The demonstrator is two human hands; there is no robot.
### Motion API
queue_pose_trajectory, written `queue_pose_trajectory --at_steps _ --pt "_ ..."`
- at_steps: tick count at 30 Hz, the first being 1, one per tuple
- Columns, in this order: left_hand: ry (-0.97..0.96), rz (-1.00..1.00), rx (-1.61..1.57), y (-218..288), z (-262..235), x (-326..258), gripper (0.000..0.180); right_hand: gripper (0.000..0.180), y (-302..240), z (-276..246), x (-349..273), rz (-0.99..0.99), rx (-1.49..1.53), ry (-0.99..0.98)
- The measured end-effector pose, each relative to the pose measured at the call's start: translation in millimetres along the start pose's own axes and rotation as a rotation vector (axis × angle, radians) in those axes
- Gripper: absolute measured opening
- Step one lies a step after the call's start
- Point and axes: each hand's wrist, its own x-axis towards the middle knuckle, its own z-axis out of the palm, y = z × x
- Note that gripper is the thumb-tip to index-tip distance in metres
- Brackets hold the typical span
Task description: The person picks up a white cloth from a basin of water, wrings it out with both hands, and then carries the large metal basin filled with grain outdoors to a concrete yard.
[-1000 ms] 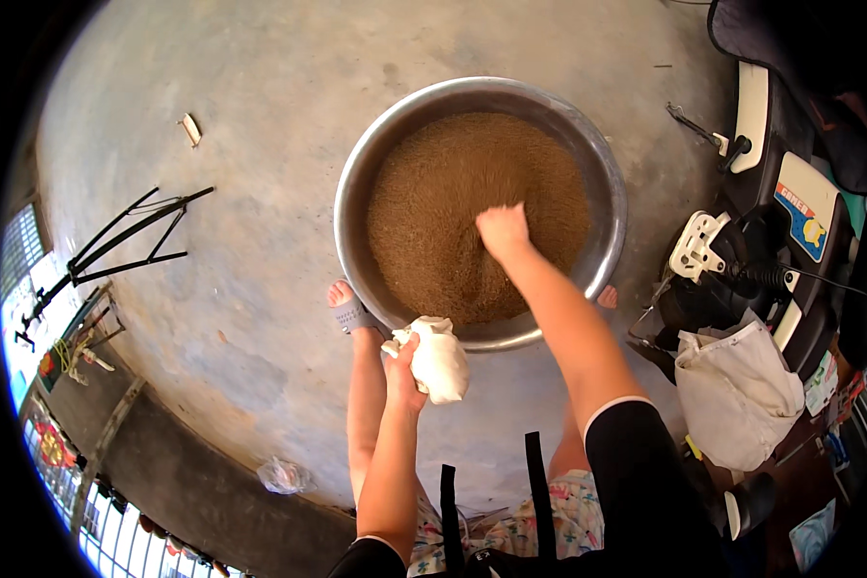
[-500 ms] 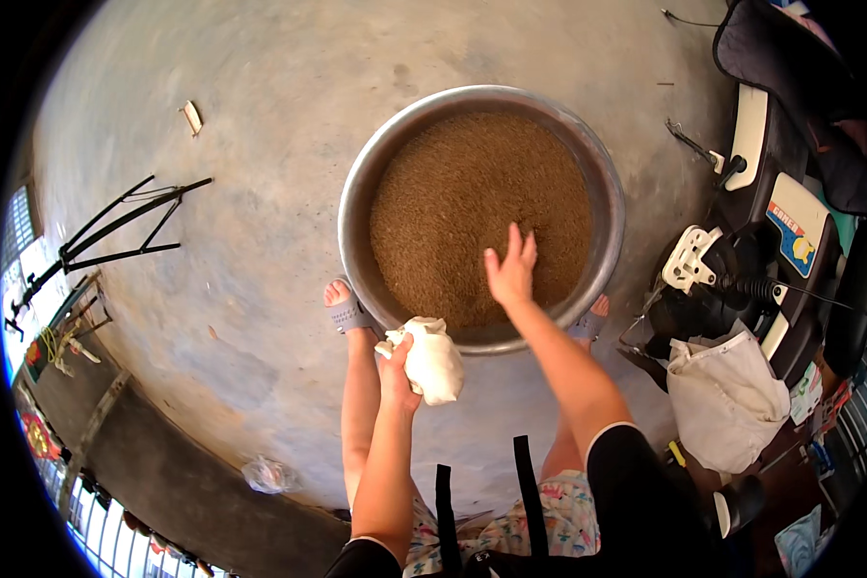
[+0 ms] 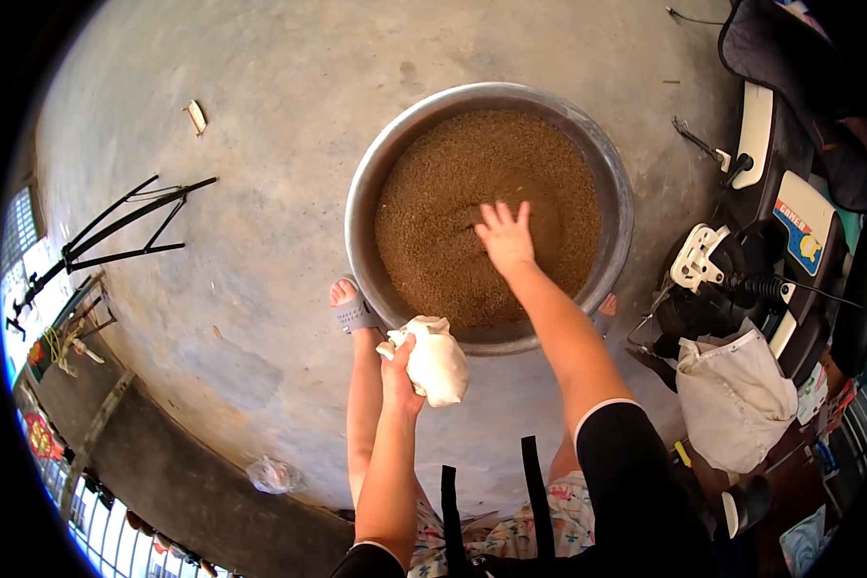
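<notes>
Both hands busy: my right hand (image 3: pixel 506 237) spreads flat on brown grain (image 3: pixel 453 241) filling the round metal basin (image 3: pixel 618 193); my left hand (image 3: pixel 400 361) pinches an unfilled white cloth bag (image 3: pixel 440 361).

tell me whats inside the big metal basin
The metal basin is filled with brown grain, nearly to the rim. The right hand lies spread on the grain's surface. Whatever sits beneath the grain, and the basin's bottom, is covered and cannot be seen.

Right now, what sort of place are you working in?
Likely an outdoor yard or porch of a home: bare concrete floor, a big metal basin of brown grain on the ground, a parked motorbike alongside.
</notes>
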Motion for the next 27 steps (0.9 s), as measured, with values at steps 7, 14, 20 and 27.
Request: queue_pose_trajectory --at_steps 7,14,20,27 --pt "0.023 0.005 -0.016 -1.1 -5.8 -1.6 0.034 0.052 -18.8 29.2 -71.1 -0.008 0.201 0.431" --pt "0.045 -0.016 -0.021 -8.6 -17.5 2.1 0.034 0.044 2.8 71.5 -78.7 -0.491 -0.257 -0.115" --pt "0.067 -0.018 0.022 -11.5 -13.5 -2.2 0.034 0.029 52.8 52.2 -28.6 -0.052 0.121 0.119" --pt "0.083 -0.029 0.016 -8.0 -1.3 -5.8 0.033 0.052 -5.8 -18.6 34.8 0.302 0.789 0.236"
